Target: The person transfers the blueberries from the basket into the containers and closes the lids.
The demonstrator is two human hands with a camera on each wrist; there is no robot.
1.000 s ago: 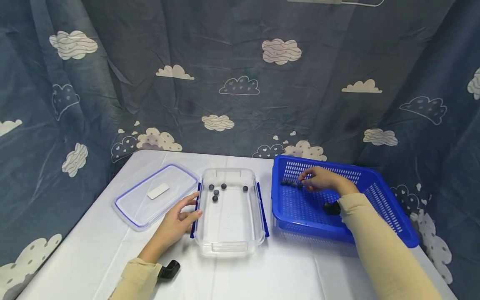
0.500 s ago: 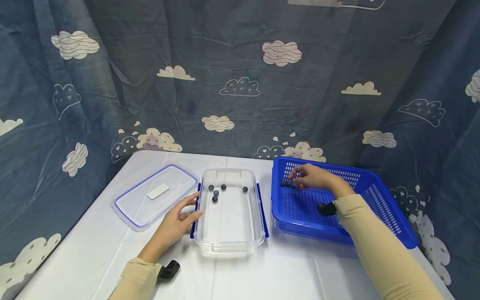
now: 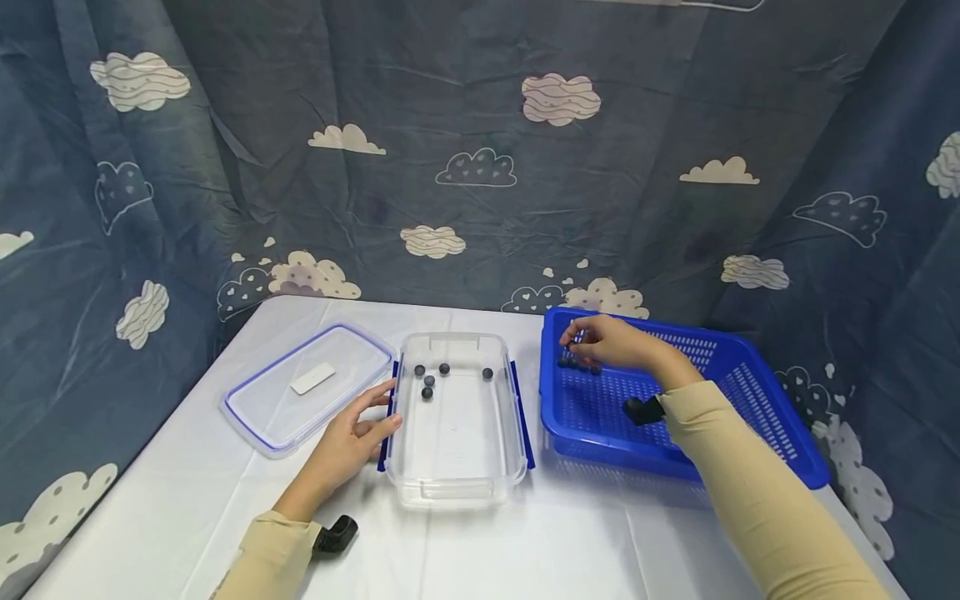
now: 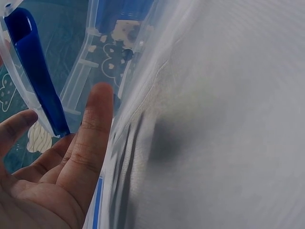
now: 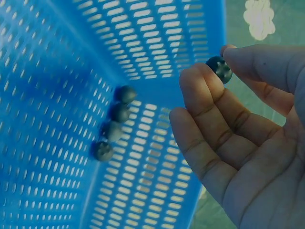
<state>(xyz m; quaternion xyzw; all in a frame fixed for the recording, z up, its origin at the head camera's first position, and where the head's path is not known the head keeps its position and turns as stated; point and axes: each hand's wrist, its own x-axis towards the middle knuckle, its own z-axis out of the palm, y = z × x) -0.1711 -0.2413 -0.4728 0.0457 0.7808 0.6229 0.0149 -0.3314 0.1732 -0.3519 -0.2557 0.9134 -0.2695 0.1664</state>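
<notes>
In the right wrist view, my right hand (image 5: 243, 119) pinches a blueberry (image 5: 220, 70) between thumb and fingertips. That hand is over the left part of the blue plastic basket (image 3: 607, 429). Below it, several more blueberries (image 5: 112, 129) lie in a row along the basket's bottom edge. My left hand (image 3: 345, 446) rests against the left side of a clear food container (image 3: 457, 450), its fingers extended and touching near the blue side latch (image 4: 40, 71). Several blueberries (image 3: 427, 393) lie inside the container toward its far end; one sits apart at the right.
The clear lid (image 3: 277, 408) with a blue seal lies on the white table (image 3: 525, 550) left of the container, a small white rectangular piece (image 3: 312, 378) on it. A dark cloud-print curtain (image 3: 465, 108) hangs behind and at both sides.
My right hand has moved left and slightly up inside the basket, lifting a blueberry above the row. The left hand stays at the container's side.
</notes>
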